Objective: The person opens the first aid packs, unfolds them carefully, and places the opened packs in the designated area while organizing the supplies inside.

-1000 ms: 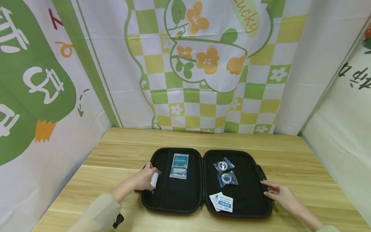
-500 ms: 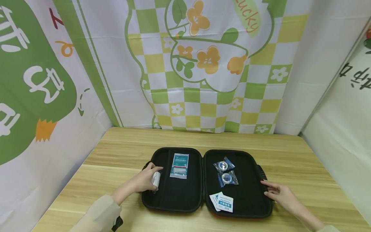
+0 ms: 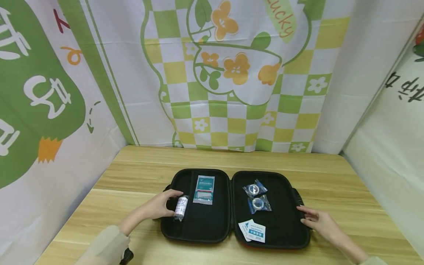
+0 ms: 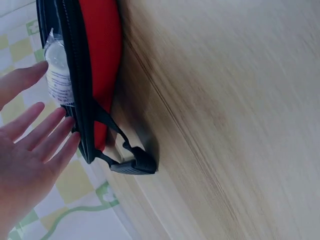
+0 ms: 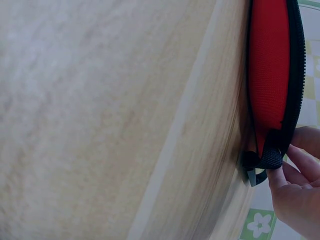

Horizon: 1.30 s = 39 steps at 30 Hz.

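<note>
A black-lined zip case [image 3: 212, 230] with a red outside [image 4: 102, 45] lies unfolded on the table. In its left half is a roll of bandage [image 3: 181, 207] in clear wrap. My left hand [image 3: 160, 204] is beside the roll, thumb and fingers spread apart; the left wrist view shows the hand [image 4: 30, 150] near the wrapped roll [image 4: 59, 75], fingers extended. At the case's right edge, my right hand [image 3: 319, 222] holds the rim; the right wrist view shows thumb and fingers of that hand [image 5: 297, 185] on the edge near a black strap [image 5: 270, 157].
A green-and-white packet [image 3: 204, 190] lies in the left half. The right half holds two clear-wrapped round items [image 3: 254, 189] and white sachets [image 3: 255, 232]. A black handle [image 4: 135, 162] sticks out from the case side. Printed curtains [image 3: 232, 121] stand behind the wooden table [image 3: 149, 162].
My left hand has let go of the bandage roll and drawn slightly left, fingers parted. The roll now lies inside the case's left half. The right hand stays at the rim.
</note>
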{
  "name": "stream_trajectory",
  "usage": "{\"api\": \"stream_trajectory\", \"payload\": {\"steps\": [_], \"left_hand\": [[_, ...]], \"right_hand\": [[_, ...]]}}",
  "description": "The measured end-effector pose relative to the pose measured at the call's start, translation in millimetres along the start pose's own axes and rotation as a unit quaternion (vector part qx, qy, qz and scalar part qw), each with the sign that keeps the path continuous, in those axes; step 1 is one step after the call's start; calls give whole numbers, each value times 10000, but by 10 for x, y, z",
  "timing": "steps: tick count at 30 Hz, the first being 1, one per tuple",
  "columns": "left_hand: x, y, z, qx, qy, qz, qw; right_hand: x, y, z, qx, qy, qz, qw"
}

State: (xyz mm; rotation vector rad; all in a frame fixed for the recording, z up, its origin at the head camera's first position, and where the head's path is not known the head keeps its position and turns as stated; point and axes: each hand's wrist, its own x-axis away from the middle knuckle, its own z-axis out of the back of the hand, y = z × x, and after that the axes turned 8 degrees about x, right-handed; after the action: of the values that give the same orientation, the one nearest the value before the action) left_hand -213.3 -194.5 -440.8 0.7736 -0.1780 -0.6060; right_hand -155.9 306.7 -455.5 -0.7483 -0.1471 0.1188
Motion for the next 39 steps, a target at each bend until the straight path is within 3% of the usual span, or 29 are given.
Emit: {"api": "stream_trajectory", "payload": {"steps": [4, 10, 15, 26, 33, 39], "left_hand": [[-9, -40, -15, -259, -222, 177, 9993], [-66, -71, -72, -396, -274, 121, 9988], [-92, -43, -83, -492, -222, 112, 9985], [-78, 39, -64, -1295, -429, 98, 9906], [-78, 95, -82, -739, -567, 344, 9951], [-76, 85, -123, -428, -531, 285, 9973]], "right_hand": [[-8, 3, -1, -20, -9, -21, 10000], [-10, 11, -2, -2, -26, -35, 10000], [1, -1, -2, -49, -82, -135, 9999], [1, -7, 0, -84, -124, -225, 9996], [-3, -7, 2, -29, -106, -222, 9997], [0, -10, 8, -14, -119, -227, 9997]]}}
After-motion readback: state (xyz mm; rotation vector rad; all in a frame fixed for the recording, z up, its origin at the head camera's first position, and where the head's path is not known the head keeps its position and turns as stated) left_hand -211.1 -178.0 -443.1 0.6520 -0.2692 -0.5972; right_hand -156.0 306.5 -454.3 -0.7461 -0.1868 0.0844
